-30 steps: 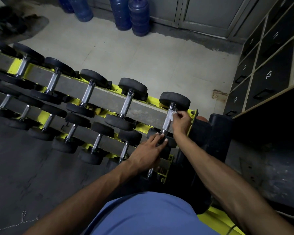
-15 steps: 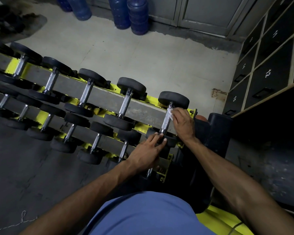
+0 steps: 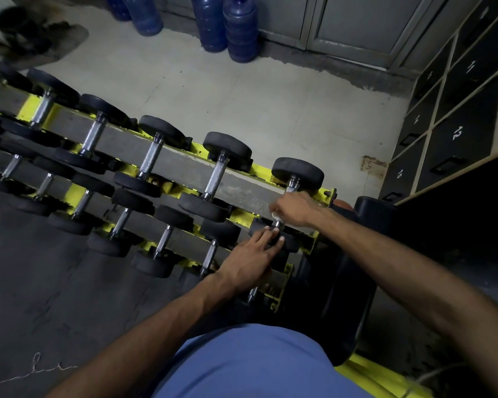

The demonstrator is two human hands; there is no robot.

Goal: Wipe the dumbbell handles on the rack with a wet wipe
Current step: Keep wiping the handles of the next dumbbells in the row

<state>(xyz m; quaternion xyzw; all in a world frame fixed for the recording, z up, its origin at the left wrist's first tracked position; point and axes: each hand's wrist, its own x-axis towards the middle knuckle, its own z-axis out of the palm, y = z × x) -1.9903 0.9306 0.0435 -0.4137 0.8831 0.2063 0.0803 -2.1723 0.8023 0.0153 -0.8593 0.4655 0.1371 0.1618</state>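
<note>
Right hand [image 3: 295,208] is wrapped round the handle [image 3: 291,183] of the end dumbbell [image 3: 298,170] on the top tier of the rack [image 3: 181,165], with the wet wipe [image 3: 275,215] clamped under its fingers. Left hand [image 3: 247,259] lies flat, fingers straight, on that dumbbell's near end. The dumbbell is likely heavy and rigid, best steadied at its ends. The knurled steel probably snags the thin, soggy wipe, which may tear. Pale floor [image 3: 242,104] behind, dark mat [image 3: 41,282] in front, water jugs [image 3: 239,33], numbered lockers [image 3: 457,124] on the right.
</note>
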